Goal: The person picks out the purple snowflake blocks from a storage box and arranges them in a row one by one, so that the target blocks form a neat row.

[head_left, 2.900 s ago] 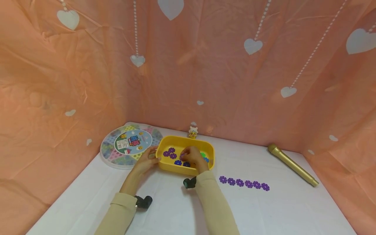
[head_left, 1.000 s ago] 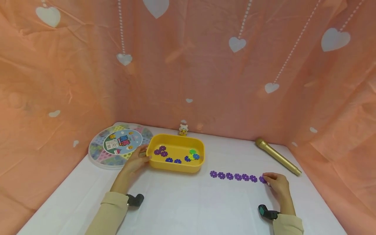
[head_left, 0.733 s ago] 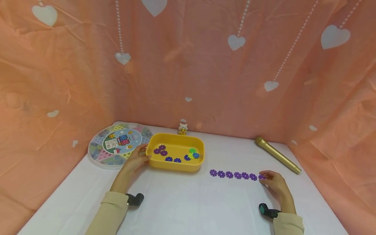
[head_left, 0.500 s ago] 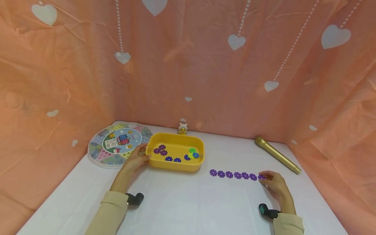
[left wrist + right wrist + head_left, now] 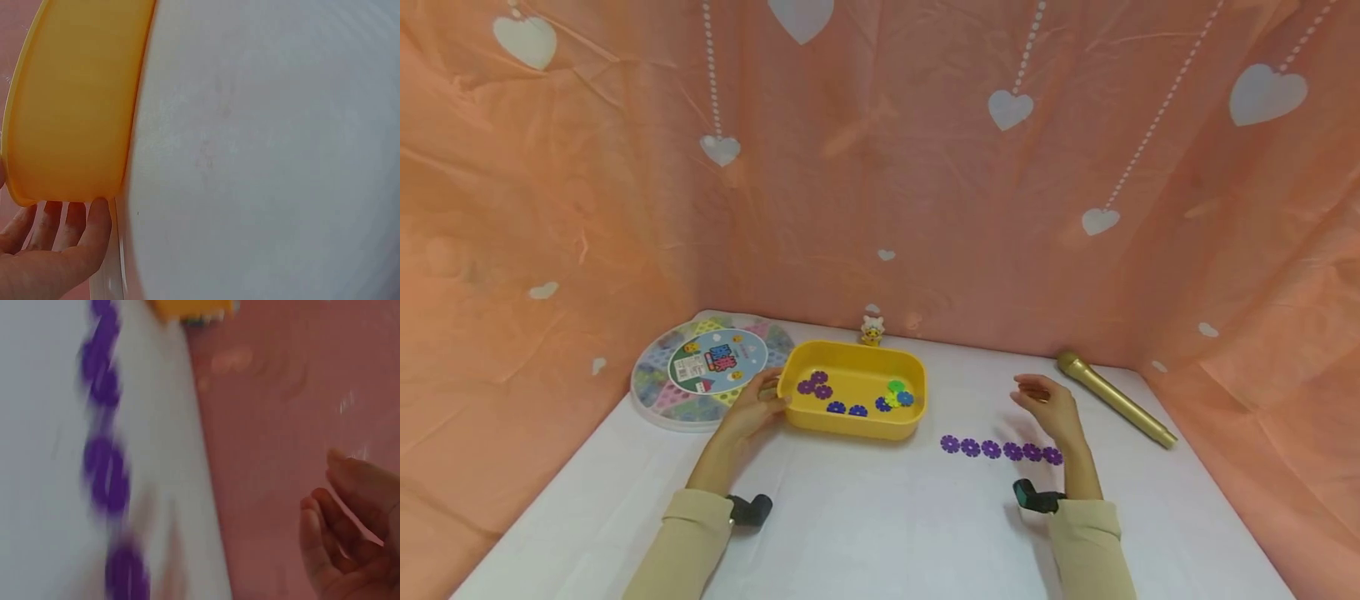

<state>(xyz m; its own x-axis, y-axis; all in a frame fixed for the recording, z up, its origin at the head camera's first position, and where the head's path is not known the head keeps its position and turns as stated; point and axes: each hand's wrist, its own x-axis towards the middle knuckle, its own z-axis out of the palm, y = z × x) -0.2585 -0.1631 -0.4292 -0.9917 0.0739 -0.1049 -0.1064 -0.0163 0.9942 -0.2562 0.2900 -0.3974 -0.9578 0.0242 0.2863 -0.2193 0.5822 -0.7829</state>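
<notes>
Purple flower-shaped discs (image 5: 992,449) form a row; right grip (image 5: 1051,408) is unclenched; left grip (image 5: 748,410) clasps a rounded yellow tub (image 5: 853,427).

A curtained tabletop play nook, shown by heart-printed peach drapes (image 5: 940,200), boxed board game (image 5: 718,361) and toy figurine (image 5: 872,333).

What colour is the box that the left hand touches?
The box is plain yellow; the head view shows it best.

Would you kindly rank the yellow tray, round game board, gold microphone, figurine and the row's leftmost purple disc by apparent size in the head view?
1. Yellow tray and round game board: too alike to rank, the board being partly hidden
2. Gold microphone
3. Figurine
4. Leftmost purple disc
</notes>
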